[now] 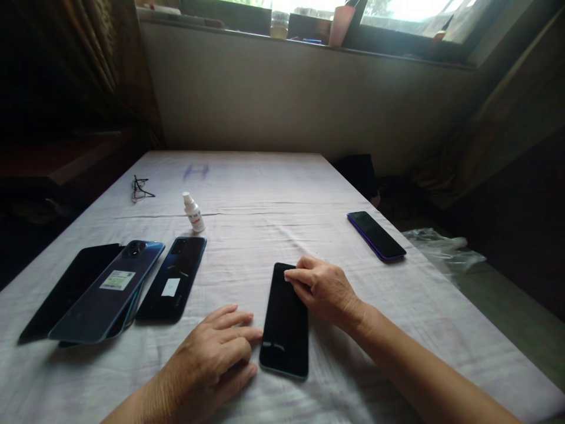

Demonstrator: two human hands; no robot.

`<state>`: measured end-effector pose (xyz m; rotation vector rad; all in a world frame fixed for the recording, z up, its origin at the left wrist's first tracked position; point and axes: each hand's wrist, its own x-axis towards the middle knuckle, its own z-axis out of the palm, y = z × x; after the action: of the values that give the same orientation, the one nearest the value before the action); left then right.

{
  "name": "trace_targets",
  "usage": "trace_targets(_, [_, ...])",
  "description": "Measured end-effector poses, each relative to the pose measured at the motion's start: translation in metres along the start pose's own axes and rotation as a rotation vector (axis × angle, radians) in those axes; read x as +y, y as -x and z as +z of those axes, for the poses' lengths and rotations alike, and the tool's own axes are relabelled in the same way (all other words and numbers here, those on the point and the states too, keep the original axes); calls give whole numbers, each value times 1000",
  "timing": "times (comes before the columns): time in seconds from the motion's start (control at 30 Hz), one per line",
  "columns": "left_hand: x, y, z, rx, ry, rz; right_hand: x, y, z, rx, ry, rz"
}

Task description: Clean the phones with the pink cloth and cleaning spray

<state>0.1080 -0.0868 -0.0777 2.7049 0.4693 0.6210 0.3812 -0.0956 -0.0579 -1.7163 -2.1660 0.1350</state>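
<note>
a pale, wrinkled cloth spreads wide under everything. the right forearm slants in from the lower right corner, reaching up and leftward. the left hand lies low and palm down, its fingers loosely spread and pointing right, holding nothing; one fingertip comes to the phone's left edge, though whether it touches or stops just beside it i cannot tell. the right hand leans over the phone's upper right side, knuckles up, fingers curled inward, thumb and forefinger tips brought together near the top of the screen. the black phone rests on the cloth between the two hands, screen up, its top end tilted slightly left. smallest of all, a white bit sits pinched at the right fingertips, too tiny to make out.
</note>
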Motion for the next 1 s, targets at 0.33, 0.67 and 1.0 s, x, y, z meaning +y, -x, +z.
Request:
trace_targets(0.33, [-1, 6, 6, 16, 34, -37, -10, -16, -4, -121, 60, 4])
trace_targets(0.67, [-1, 4, 8, 42, 63, -42, -12, -33, 1, -117, 118, 102])
trace_targets(1.0, [-1, 4, 10, 85, 57, -45, -31, -11, -4, -173, 46, -92])
